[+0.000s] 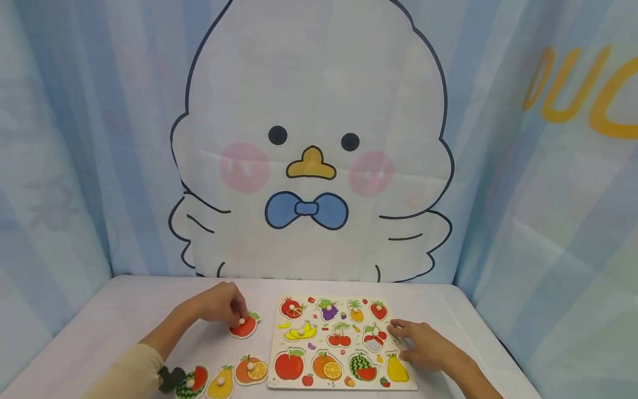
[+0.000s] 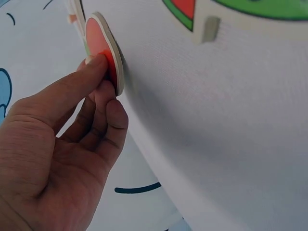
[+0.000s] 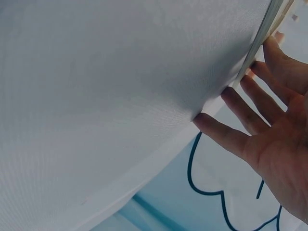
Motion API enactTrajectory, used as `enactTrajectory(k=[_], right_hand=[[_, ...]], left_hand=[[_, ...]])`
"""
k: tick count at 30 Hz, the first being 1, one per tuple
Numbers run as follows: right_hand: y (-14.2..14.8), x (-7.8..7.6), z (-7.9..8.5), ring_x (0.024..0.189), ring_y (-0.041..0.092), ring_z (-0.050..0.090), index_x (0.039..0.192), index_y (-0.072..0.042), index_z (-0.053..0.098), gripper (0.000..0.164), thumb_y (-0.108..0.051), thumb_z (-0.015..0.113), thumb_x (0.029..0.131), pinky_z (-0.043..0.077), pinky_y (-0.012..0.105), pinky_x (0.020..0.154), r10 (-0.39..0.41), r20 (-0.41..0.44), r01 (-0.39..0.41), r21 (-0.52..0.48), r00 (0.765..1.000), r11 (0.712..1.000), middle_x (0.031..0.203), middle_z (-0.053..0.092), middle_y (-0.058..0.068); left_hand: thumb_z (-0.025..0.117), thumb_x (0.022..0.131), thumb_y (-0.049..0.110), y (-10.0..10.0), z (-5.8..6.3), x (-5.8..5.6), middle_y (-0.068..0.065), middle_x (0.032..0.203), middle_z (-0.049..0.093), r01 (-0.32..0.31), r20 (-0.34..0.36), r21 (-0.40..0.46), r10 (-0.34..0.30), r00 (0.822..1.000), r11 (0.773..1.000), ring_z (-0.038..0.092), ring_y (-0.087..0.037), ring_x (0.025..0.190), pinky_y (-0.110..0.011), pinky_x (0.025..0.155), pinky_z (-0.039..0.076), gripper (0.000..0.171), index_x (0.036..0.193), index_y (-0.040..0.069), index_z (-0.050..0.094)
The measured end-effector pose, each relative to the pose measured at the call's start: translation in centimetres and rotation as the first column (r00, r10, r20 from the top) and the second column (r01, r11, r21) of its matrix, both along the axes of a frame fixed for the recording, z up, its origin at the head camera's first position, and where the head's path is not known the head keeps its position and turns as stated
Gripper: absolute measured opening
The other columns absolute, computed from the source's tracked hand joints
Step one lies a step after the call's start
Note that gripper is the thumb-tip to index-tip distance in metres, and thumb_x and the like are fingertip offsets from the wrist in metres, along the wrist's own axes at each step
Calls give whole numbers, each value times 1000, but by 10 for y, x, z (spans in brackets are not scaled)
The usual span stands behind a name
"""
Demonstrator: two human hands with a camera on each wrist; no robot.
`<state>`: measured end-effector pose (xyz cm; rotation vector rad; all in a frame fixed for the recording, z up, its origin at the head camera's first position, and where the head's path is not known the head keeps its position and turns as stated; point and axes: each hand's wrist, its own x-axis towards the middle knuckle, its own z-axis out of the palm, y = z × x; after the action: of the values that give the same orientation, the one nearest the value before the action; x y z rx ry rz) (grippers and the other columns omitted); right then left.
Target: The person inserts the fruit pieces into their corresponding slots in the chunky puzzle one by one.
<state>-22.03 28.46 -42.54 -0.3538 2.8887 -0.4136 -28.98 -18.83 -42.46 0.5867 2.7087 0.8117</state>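
My left hand [image 1: 221,305] pinches a red apple puzzle piece [image 1: 243,328] by its small knob, left of the puzzle board [image 1: 344,384]. In the left wrist view the thumb and fingertips meet at the apple piece [image 2: 102,36], whose pale wooden edge shows; whether it touches the table I cannot tell. My right hand [image 1: 423,346] touches the board's right edge with fingers spread, as the right wrist view shows at the board edge [image 3: 255,48]. The board's bottom row shows apple, orange, watermelon and pear pictures without knobs; several knobbed fruit pieces sit above them.
Near the table's front left lie an orange piece [image 1: 250,370], a pear piece [image 1: 221,383] and a watermelon piece [image 1: 193,383], each with a knob. A dark object [image 1: 171,379] is at the left sleeve. Behind the white table [image 1: 149,293] hangs a duck-printed curtain [image 1: 314,244].
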Motion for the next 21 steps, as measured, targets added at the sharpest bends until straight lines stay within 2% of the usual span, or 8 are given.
enactTrajectory(k=[10, 21], right_hand=[[0, -1, -1, 125, 35, 47, 131, -17, 61, 57, -20, 79, 76, 38, 59, 99, -12, 3, 12, 13, 1000, 1000, 141, 51, 3], [0, 0, 0, 126, 36, 47, 130, -16, 61, 56, -19, 78, 77, 37, 59, 100, -5, 4, 5, 3, 1000, 1000, 140, 51, 3]], left_hand=[[80, 74, 5, 1, 8, 11, 5, 73, 62, 52, -25, 25, -52, 998, 998, 57, -15, 66, -26, 62, 51, 18, 76, 21, 71], [80, 73, 7, 21, 21, 28, 6, 71, 63, 139, 7, 29, -139, 990, 990, 56, -13, 65, -25, 60, 50, 17, 75, 21, 71]])
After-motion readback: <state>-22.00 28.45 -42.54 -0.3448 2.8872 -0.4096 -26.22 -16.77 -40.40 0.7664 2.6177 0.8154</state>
